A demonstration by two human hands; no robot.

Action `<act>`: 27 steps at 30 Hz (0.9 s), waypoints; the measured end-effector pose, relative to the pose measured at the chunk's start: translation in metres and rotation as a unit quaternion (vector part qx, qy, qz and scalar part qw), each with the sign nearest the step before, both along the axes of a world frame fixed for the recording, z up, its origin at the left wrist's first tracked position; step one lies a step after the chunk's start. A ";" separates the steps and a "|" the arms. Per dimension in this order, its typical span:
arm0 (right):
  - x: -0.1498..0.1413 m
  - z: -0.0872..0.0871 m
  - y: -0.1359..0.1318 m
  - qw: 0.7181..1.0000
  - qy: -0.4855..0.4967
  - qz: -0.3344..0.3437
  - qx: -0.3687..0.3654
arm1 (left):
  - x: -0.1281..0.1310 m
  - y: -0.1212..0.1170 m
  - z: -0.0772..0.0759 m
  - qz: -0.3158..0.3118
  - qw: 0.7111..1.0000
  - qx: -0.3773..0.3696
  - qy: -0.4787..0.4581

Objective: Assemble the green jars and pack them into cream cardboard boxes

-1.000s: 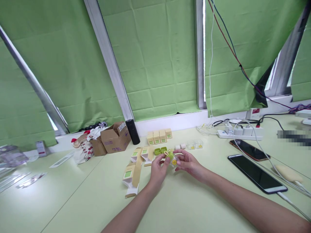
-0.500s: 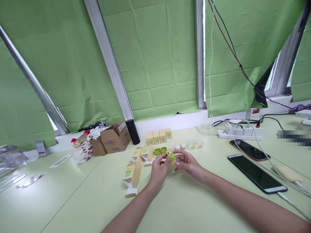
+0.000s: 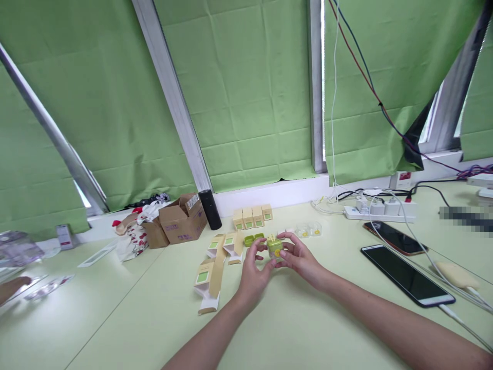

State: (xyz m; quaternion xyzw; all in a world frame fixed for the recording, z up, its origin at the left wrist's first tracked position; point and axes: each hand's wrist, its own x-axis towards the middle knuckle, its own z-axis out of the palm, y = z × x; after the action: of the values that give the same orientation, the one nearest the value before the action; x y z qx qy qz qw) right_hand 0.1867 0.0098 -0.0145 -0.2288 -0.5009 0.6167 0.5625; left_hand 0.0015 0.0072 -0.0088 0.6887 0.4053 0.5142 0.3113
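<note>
A small clear jar with a green lid and a yellow mark on its front (image 3: 275, 247) is held upright between my two hands above the table. My left hand (image 3: 253, 270) curls around its left side, with the thumb at the lower edge. On the other side, my right hand (image 3: 299, 259) grips it with thumb and fingers closed. Just behind my left fingers lie two green caps (image 3: 249, 240). Beyond my right hand stand clear cups with yellow marks (image 3: 316, 229), partly overlapped by the fingers.
Opened cartons (image 3: 203, 277) lie left of my hands; several small closed boxes (image 3: 248, 218) stand behind. A cardboard box (image 3: 183, 221) and black cylinder (image 3: 210, 210) are farther back. Phones (image 3: 408, 275), cables and a power strip (image 3: 379, 210) occupy the right. Another person's hand (image 3: 13, 288) is far left.
The jar has turned from tilted to upright between my hands, and its loop no longer shows on the left. Another person's hand has come in at the far left.
</note>
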 end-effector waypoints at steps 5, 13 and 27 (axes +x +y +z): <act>0.000 -0.001 0.001 1.000 -0.010 0.007 0.014 | 0.000 0.002 -0.001 0.015 1.000 0.006 0.009; 0.002 0.003 0.004 0.997 -0.039 -0.016 0.059 | 0.001 -0.001 0.005 0.019 1.000 0.015 -0.006; 0.000 0.008 -0.003 0.995 0.079 0.052 -0.031 | 0.002 -0.004 0.003 0.031 0.998 0.042 -0.024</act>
State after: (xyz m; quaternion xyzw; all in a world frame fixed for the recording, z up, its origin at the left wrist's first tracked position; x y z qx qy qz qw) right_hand 0.1868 0.0068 -0.0070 -0.1706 -0.4466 0.6767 0.5599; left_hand 0.0031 0.0031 -0.0059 0.6759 0.3972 0.5566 0.2750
